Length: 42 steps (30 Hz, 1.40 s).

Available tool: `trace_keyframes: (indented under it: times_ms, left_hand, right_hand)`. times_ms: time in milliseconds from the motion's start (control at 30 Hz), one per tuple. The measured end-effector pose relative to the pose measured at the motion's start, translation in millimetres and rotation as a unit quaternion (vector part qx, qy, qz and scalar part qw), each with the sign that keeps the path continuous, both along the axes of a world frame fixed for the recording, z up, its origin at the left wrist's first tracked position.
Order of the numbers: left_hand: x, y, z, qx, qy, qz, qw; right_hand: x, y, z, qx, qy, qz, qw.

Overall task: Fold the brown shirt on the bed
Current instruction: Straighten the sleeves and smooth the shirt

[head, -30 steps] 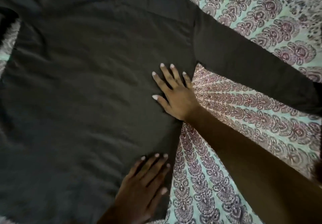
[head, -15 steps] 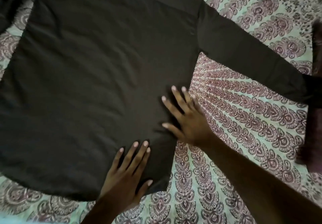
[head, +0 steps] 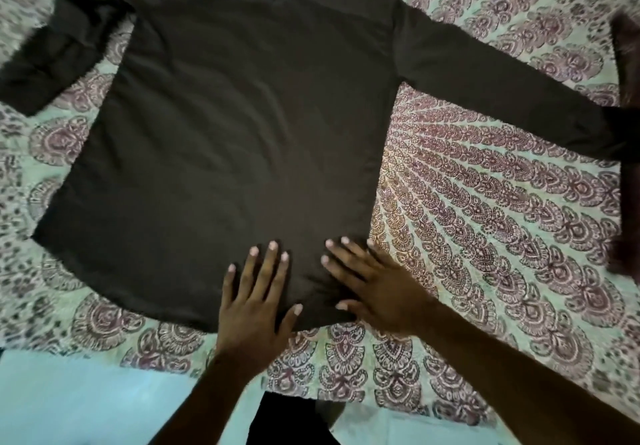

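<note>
- Both hands have slid down to the brown shirt's [head: 235, 139] hem.
- Left hand [head: 254, 301] and right hand [head: 375, 287] press it, fingers flat and spread.
- The shirt lies flat, sleeves outspread, near the bed's [head: 485, 236] front edge.

There is one brown shirt [head: 225, 139] with two long sleeves [head: 502, 98]. There is one patterned bed cover [head: 485, 236]. Two hands show, one left hand [head: 252, 309] and one right hand [head: 381, 292]. One dark reddish thing [head: 627, 49] is at the far right edge.
</note>
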<state>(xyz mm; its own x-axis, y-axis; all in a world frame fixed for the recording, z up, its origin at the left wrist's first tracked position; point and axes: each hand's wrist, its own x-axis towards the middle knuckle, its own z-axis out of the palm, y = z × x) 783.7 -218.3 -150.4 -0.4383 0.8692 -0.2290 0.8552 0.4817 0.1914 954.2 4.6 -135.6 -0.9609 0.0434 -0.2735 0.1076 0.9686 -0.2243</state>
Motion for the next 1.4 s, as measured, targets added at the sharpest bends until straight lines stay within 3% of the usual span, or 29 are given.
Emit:
trace_keyframes:
  times_ms: [133,200,300,367,533,667,800,867,1000,1100,1167,1233,1333,1400]
  left_hand:
    - [19.0,-25.4,-2.1,0.014,0.005,-0.033,0.999]
    - [24.3,-33.5,-1.1,0.058,-0.039,-0.01,0.997]
    - [12.8,-34.8,7.3,0.163,-0.144,0.076,0.973]
    - [-8.5,-32.8,13.8,0.193,-0.128,0.109,0.967]
    - [-80.1,-35.7,9.8,0.09,0.026,0.136,0.986]
    - [-89.1,-72.9,-3.3,0.041,0.029,0.219,0.974]
    - [-71.5,-107.0,0.2,0.027,0.021,0.188,0.982]
    - [-82.0,-115.8,6.5,0.024,0.019,0.165,0.986]
    - [-140.0,-99.8,17.9,0.078,0.025,0.182,0.98]
    - [-196.0,-93.0,13.1,0.077,0.047,0.198,0.976]
    - [-220.2,-111.5,2.0,0.054,0.051,0.19,0.979]
    - [-229.7,-139.2,-6.7,0.042,0.05,0.177,0.982]
    - [-232.1,-174.7,-10.7,0.048,0.049,0.172,0.983]
    - [-230.8,-183.1,-8.8,0.063,0.054,0.176,0.981]
  right_hand:
    - [-59.1,11.8,9.5,0.047,0.035,-0.155,0.986]
    - [-70.8,-2.4,-1.9,0.066,0.027,-0.179,0.981]
    - [-41.7,-44.2,-18.4,0.065,0.033,-0.117,0.99]
    - [-13.8,-69.2,-19.4,0.056,0.041,-0.056,0.996]
    - [-2.5,-82.4,-2.1,0.035,0.054,-0.011,0.998]
    - [-70.6,-47.5,5.0,0.068,0.081,-0.159,0.982]
    - [-137.2,-41.6,-9.3,0.052,0.044,-0.243,0.968]
    - [-146.0,-67.5,-17.0,0.07,0.039,-0.183,0.98]
    - [-126.0,-132.4,-16.2,0.037,0.048,0.035,0.998]
    - [-127.0,-142.0,-7.3,0.007,0.052,0.085,0.995]
    - [-154.6,-128.0,-1.2,0.003,0.071,0.025,0.997]
    - [-196.7,-104.0,2.2,0.031,0.082,-0.098,0.991]
    - [-256.4,-82.5,-7.0,0.047,0.046,-0.267,0.962]
    - [-275.7,-96.0,-14.8,0.05,0.019,-0.318,0.946]
